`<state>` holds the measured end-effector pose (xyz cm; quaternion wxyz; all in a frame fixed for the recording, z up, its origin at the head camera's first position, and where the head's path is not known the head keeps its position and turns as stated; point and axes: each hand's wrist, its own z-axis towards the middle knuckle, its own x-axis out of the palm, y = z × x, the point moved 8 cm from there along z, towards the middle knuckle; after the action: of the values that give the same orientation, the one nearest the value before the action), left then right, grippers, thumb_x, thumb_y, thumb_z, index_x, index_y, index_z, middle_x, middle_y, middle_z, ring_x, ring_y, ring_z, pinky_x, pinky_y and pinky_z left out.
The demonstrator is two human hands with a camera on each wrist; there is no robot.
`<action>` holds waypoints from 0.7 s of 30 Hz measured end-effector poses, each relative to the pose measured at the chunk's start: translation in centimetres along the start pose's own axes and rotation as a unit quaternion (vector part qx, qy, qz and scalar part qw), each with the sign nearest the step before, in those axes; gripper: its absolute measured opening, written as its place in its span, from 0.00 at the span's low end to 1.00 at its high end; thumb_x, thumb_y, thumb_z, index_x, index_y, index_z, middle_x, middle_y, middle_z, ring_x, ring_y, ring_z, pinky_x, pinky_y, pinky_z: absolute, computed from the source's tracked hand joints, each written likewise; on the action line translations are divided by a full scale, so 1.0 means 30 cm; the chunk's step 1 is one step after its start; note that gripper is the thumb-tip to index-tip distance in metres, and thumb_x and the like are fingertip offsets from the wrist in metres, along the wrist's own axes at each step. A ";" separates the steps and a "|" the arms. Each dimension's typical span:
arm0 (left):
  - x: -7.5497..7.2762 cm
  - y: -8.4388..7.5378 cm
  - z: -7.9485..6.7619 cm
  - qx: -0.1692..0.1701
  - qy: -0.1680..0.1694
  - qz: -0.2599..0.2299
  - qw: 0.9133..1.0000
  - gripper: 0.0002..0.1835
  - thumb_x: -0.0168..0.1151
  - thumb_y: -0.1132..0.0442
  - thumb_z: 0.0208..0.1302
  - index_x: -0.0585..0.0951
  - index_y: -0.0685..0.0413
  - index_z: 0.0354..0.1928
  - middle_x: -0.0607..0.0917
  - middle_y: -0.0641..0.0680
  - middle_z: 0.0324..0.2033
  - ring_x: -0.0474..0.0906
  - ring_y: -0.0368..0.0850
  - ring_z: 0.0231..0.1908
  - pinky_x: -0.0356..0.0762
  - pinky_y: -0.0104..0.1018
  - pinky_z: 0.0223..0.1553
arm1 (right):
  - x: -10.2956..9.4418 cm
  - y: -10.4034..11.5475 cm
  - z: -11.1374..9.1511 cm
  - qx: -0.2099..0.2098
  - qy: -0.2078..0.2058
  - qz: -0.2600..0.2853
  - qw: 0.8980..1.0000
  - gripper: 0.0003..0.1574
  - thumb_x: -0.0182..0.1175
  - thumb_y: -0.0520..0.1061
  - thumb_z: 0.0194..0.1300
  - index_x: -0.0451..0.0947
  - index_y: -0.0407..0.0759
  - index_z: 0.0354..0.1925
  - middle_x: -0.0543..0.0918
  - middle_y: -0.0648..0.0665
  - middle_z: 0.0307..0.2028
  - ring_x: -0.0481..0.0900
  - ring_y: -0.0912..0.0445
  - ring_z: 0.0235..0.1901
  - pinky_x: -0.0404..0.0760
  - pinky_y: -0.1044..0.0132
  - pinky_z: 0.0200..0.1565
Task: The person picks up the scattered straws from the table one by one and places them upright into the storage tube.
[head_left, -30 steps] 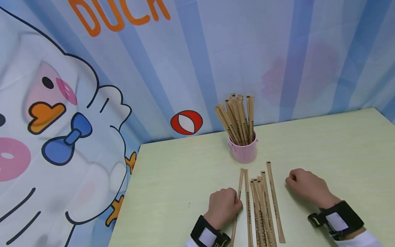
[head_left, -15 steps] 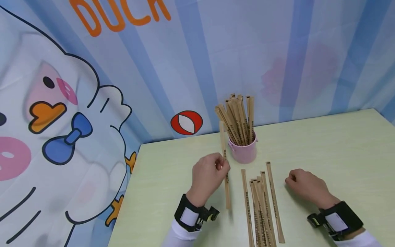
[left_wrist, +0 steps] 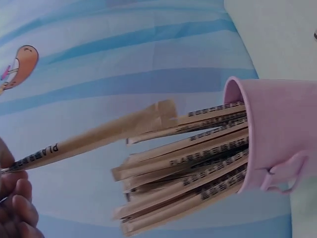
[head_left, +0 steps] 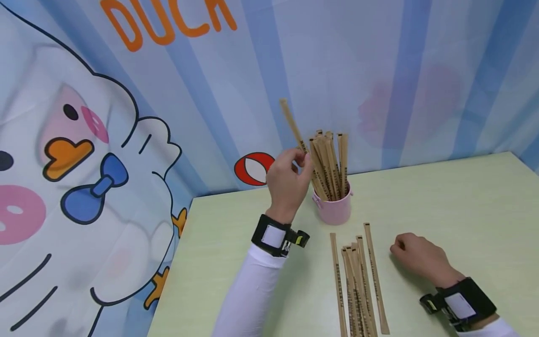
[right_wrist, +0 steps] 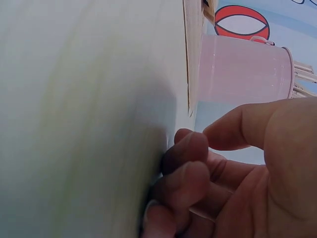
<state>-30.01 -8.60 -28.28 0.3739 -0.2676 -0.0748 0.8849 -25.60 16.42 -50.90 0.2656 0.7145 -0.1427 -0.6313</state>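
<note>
In the head view my left hand (head_left: 290, 182) pinches a paper-wrapped straw (head_left: 291, 119), which leans left beside the pink bucket (head_left: 334, 213). A bunch of similar wrapped straws (head_left: 330, 164) stands in that bucket. From the left wrist, one end of the pinched straw (left_wrist: 99, 137) overlaps the tops of the bunch; whether they touch I cannot tell. My right hand (head_left: 421, 255) rests on the table with loosely curled fingers (right_wrist: 190, 183) and holds nothing.
Several wrapped straws (head_left: 355, 281) lie on the pale table (head_left: 236, 262) between the arms, with one straw (head_left: 338, 281) apart on their left and another straw (head_left: 375, 276) on their right. A printed blue curtain (head_left: 337, 61) hangs along the table's back edge.
My left hand has picked up the leftmost straw from the table, then carried it up and away to the bucket. The right hand stays in place.
</note>
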 end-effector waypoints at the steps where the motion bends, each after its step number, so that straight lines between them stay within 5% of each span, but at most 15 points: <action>1: 0.016 0.005 0.002 -0.001 -0.004 -0.001 1.000 0.10 0.55 0.59 0.64 0.79 0.53 0.26 0.80 0.50 0.23 0.72 0.38 0.22 0.71 0.32 0.20 | 0.000 -0.001 0.000 0.001 0.000 0.000 1.000 0.15 0.49 0.43 0.62 0.66 0.46 0.18 0.63 0.51 0.15 0.62 0.57 0.17 0.58 0.64 0.19; 9: 0.128 0.090 -0.026 -0.039 0.003 0.022 0.999 0.09 0.56 0.58 0.65 0.80 0.52 0.28 0.81 0.48 0.25 0.71 0.36 0.20 0.67 0.31 0.16 | 0.003 -0.005 0.001 0.005 -0.002 0.000 1.000 0.15 0.49 0.42 0.62 0.67 0.46 0.18 0.64 0.51 0.15 0.62 0.57 0.17 0.58 0.64 0.19; 21: 0.250 0.179 -0.166 -0.091 0.069 0.082 0.990 0.11 0.56 0.55 0.66 0.80 0.47 0.27 0.81 0.44 0.23 0.71 0.34 0.21 0.66 0.30 0.16 | 0.002 -0.006 0.002 0.000 -0.005 0.003 1.000 0.15 0.49 0.42 0.63 0.68 0.46 0.19 0.65 0.51 0.15 0.63 0.57 0.17 0.59 0.64 0.19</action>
<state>-35.04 -7.49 -37.43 0.2782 -0.3661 -0.1065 0.8816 -25.67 16.52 -51.03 0.2670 0.7110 -0.1463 -0.6339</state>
